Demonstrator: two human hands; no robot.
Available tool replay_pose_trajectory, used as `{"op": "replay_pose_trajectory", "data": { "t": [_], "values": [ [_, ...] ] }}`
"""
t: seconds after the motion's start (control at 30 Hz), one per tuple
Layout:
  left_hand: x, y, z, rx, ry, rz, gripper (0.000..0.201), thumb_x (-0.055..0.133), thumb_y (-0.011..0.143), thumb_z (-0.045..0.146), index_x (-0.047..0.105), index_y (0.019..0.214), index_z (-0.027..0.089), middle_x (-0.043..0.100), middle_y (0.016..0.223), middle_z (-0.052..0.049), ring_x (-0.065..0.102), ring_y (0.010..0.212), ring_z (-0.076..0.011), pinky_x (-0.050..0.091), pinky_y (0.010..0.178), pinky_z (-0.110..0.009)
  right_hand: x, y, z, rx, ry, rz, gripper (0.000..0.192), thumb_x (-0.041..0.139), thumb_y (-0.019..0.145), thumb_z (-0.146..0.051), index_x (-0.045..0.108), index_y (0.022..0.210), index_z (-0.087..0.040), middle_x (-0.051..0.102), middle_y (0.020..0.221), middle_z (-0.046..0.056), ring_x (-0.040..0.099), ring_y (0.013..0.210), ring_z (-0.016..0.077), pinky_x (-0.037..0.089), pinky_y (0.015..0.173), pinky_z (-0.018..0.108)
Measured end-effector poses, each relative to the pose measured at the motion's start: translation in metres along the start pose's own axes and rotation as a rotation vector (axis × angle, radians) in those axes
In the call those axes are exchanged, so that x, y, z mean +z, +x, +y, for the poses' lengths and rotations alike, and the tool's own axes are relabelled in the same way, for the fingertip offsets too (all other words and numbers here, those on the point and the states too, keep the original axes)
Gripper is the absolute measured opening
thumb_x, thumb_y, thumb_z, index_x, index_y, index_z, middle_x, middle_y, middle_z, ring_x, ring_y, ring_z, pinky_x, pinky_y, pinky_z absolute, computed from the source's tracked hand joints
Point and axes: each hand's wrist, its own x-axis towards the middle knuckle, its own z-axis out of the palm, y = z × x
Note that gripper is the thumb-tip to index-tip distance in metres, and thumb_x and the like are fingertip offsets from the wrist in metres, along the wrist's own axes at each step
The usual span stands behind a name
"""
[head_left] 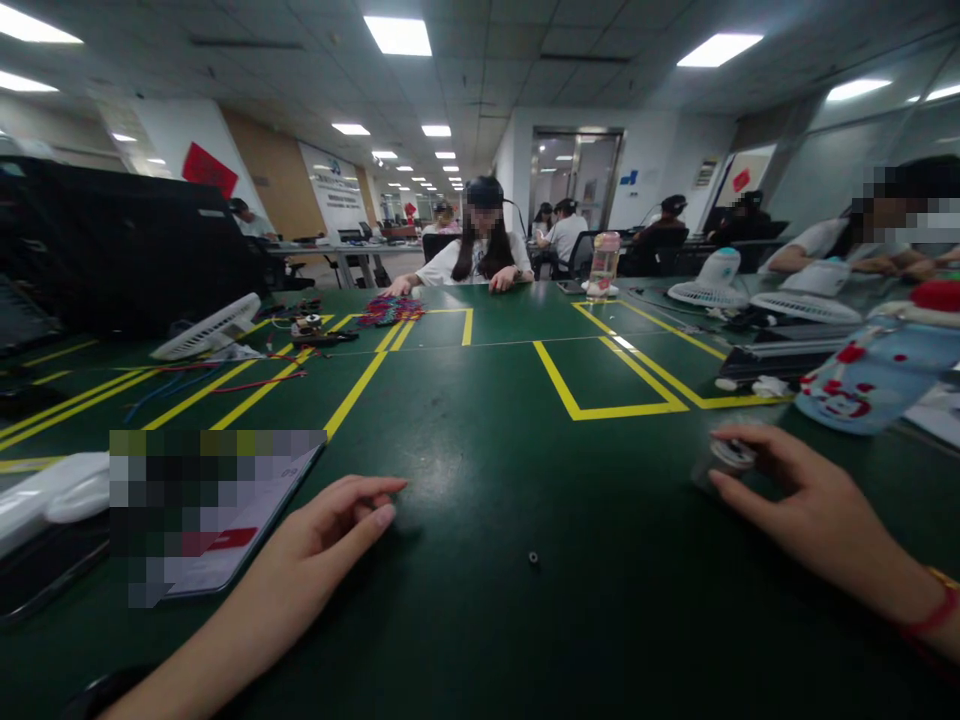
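My left hand (330,530) rests on the green table (480,480) with its fingers loosely curled and nothing in it, beside a tablet-like flat device (225,520). My right hand (795,500) lies further right, fingers curved around a small round grey-and-white part (731,455) on the table. A tiny dark ring-like piece (533,557) lies on the table between the two hands.
Yellow tape lines (600,400) mark boxes on the table. A blue bottle with red print (877,375) lies at the right, small white fans (210,330) and wires at the left. A person (480,250) sits across the table; others sit further back and at the right.
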Motion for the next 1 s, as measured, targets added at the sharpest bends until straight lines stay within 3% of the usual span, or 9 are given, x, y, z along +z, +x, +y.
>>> {"op": "replay_pose_trajectory", "data": {
  "t": [0.13, 0.23, 0.33, 0.5, 0.6, 0.7, 0.87, 0.93, 1.0],
  "values": [
    [0.003, 0.001, -0.005, -0.054, -0.075, 0.030, 0.037, 0.051, 0.086, 0.051, 0.057, 0.115, 0.028, 0.058, 0.080, 0.002, 0.055, 0.075, -0.0192, 0.043, 0.066, -0.028, -0.020, -0.007, 0.042, 0.151, -0.171, -0.046, 0.044, 0.055, 0.078, -0.049, 0.049, 0.116, -0.027, 0.059, 0.111, 0.007, 0.061, 0.091, 0.0214, 0.050, 0.074, 0.033],
    [0.009, 0.003, -0.001, -0.054, -0.105, 0.047, 0.036, 0.054, 0.085, 0.051, 0.059, 0.111, 0.026, 0.060, 0.084, 0.001, 0.055, 0.075, -0.0192, 0.043, 0.067, -0.029, -0.019, -0.006, 0.036, 0.015, -0.267, 0.106, 0.051, 0.059, 0.074, -0.050, 0.048, 0.116, -0.023, 0.055, 0.117, 0.011, 0.054, 0.107, 0.0281, 0.043, 0.090, 0.042],
    [0.011, 0.003, 0.003, -0.052, -0.099, 0.056, 0.036, 0.054, 0.084, 0.050, 0.060, 0.109, 0.025, 0.059, 0.079, 0.001, 0.055, 0.074, -0.0195, 0.043, 0.065, -0.029, -0.004, -0.004, -0.012, -0.253, -0.254, 0.190, 0.055, 0.064, 0.070, -0.049, 0.051, 0.117, -0.023, 0.048, 0.126, 0.011, 0.043, 0.120, 0.0297, 0.030, 0.102, 0.049],
    [0.010, 0.002, 0.007, -0.027, -0.050, 0.037, 0.033, 0.053, 0.085, 0.050, 0.061, 0.106, 0.025, 0.061, 0.083, 0.000, 0.056, 0.076, -0.0197, 0.042, 0.068, -0.029, 0.032, -0.006, -0.124, -0.456, 0.065, -0.323, 0.038, 0.057, 0.081, -0.046, 0.057, 0.117, -0.038, 0.050, 0.126, 0.000, 0.045, 0.115, 0.0197, 0.035, 0.094, 0.039],
    [0.008, 0.001, 0.005, -0.032, -0.014, 0.028, 0.032, 0.052, 0.086, 0.050, 0.061, 0.105, 0.025, 0.061, 0.084, 0.000, 0.056, 0.075, -0.0195, 0.041, 0.068, -0.029, 0.041, 0.001, -0.153, -0.470, 0.162, -0.478, 0.019, 0.051, 0.086, -0.043, 0.066, 0.097, -0.039, 0.059, 0.110, -0.003, 0.050, 0.103, 0.0152, 0.034, 0.089, 0.037],
    [0.008, 0.001, 0.004, -0.036, -0.015, 0.033, 0.033, 0.051, 0.086, 0.050, 0.061, 0.105, 0.025, 0.061, 0.083, 0.000, 0.056, 0.074, -0.0196, 0.041, 0.067, -0.029, 0.029, 0.014, -0.133, -0.417, 0.147, -0.416, 0.019, 0.048, 0.087, -0.037, 0.065, 0.094, -0.031, 0.061, 0.101, -0.001, 0.053, 0.097, 0.0131, 0.036, 0.088, 0.034],
    [0.011, 0.001, 0.008, -0.006, 0.012, 0.036, 0.032, 0.051, 0.086, 0.050, 0.063, 0.101, 0.024, 0.064, 0.086, -0.001, 0.059, 0.079, -0.0211, 0.042, 0.069, -0.030, -0.023, 0.031, -0.037, -0.103, -0.133, 0.012, 0.031, 0.049, 0.082, -0.046, 0.061, 0.096, -0.022, 0.061, 0.104, 0.004, 0.056, 0.094, 0.0166, 0.041, 0.083, 0.031],
    [0.012, 0.001, 0.011, 0.007, 0.038, 0.034, 0.032, 0.051, 0.086, 0.050, 0.064, 0.100, 0.024, 0.065, 0.088, -0.002, 0.060, 0.080, -0.0217, 0.043, 0.070, -0.030, -0.042, 0.032, -0.001, 0.139, -0.292, 0.025, 0.036, 0.049, 0.079, -0.050, 0.062, 0.096, -0.022, 0.063, 0.100, 0.006, 0.057, 0.083, 0.0185, 0.043, 0.073, 0.033],
    [0.013, 0.001, 0.012, 0.010, 0.058, 0.040, 0.031, 0.052, 0.085, 0.050, 0.065, 0.099, 0.024, 0.065, 0.088, -0.002, 0.060, 0.080, -0.0219, 0.043, 0.070, -0.030, -0.054, 0.031, 0.025, 0.344, -0.346, -0.093, 0.040, 0.049, 0.077, -0.055, 0.064, 0.097, -0.024, 0.065, 0.095, 0.006, 0.058, 0.074, 0.0186, 0.043, 0.067, 0.033]
  ]
}}
